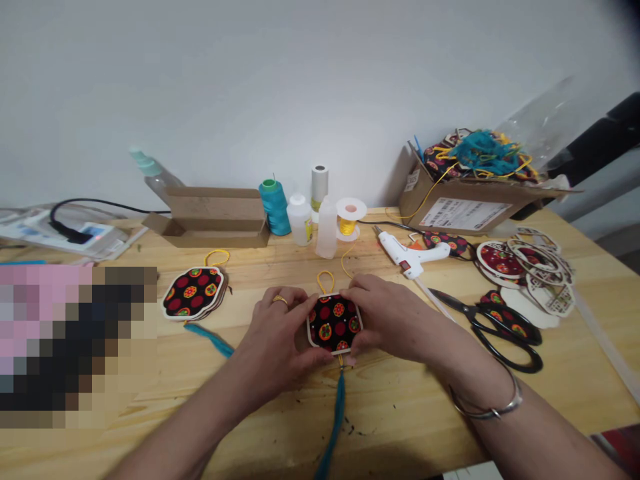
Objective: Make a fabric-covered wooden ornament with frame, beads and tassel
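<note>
A small fabric-covered ornament (334, 323), black with red and orange dots, lies on the wooden table (400, 413) between my hands. It has a yellow cord loop at its top and a teal tassel (334, 420) hanging from its bottom toward me. My left hand (277, 337), with a gold ring, presses its fingers on the ornament's left edge. My right hand (385, 317), a metal bangle on its wrist, grips the right edge. Both hands are closed on the piece.
A stack of finished ornaments (194, 292) lies to the left, with a loose teal tassel (210, 337) near it. A white glue gun (407, 255), black scissors (493, 327) and cut-out pieces (530, 267) lie to the right. Thread spools, bottles and cardboard boxes (465, 200) line the wall.
</note>
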A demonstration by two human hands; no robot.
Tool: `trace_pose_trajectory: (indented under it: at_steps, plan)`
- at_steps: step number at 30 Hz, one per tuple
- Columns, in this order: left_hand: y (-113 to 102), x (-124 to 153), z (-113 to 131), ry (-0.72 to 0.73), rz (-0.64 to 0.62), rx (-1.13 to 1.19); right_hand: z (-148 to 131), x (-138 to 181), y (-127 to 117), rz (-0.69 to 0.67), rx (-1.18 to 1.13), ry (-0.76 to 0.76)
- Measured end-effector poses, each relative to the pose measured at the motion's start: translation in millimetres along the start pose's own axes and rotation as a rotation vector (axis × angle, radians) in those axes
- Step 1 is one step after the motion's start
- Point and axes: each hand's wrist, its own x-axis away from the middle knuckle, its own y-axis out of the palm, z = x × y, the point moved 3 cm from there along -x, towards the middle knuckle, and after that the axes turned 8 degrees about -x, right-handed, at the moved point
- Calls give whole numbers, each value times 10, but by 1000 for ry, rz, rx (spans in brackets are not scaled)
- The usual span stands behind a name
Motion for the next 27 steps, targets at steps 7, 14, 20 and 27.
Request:
trace_pose_trajectory:
  at_steps: [7,14,20,27]
  plan:
    - [-3,-2,1,21,-8,-20,-6,4,5,-8,9,0]
    - [7,21,-16,11,-21,18,0,20,2,-6,-16,-7]
    - [-5,15,-19,-41,-50,46,2,38,3,12,-17,-10]
    - [0,3,-24,-61,-116,30,12,33,-13,-1,-47,-24]
